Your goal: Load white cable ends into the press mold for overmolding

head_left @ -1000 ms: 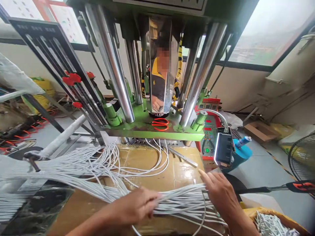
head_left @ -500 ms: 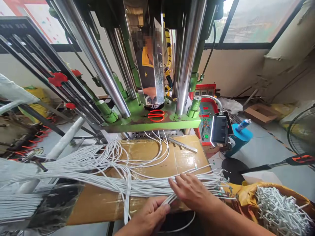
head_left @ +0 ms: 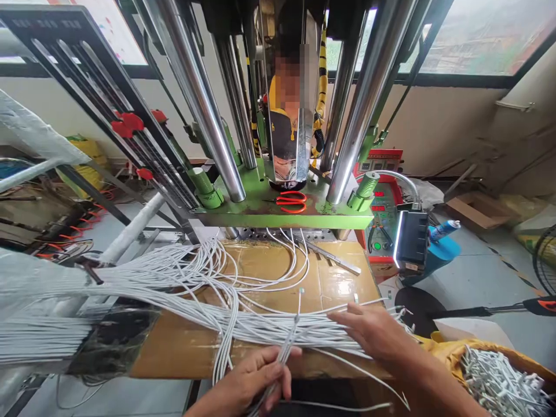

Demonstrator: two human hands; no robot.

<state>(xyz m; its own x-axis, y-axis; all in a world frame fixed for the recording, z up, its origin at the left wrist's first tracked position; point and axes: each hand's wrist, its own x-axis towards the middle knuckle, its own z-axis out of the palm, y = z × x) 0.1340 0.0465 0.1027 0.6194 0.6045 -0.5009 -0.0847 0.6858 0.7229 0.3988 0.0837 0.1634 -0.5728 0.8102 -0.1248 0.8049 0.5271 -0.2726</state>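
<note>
Far left, the white cable bundle [head_left: 47, 324] came off a wrapped rack and fanned across the taped cardboard top [head_left: 343, 284]. Change vs half a second back: the left hand [head_left: 256, 385] had drawn a small group of cables [head_left: 290, 336] clear of the bundle. It was pinched between thumb and fingers, with the ends standing up over the cardboard instead of lying in with the rest. So a few strands were separated, while the bulk lay where it was. Behind, red scissors [head_left: 292, 202] sat on the green press platen [head_left: 260, 219] between chrome columns [head_left: 204, 104]. The right hand [head_left: 373, 333] had slid rightward and lay open and flat, pressing the bundle down near its free ends. Further right: red control panel [head_left: 382, 223], then a yellow sack of white moulded parts [head_left: 499, 382]. Writing — none readable; the wall posters top left were blurred, and the panel digits were lit red but illegible.
</note>
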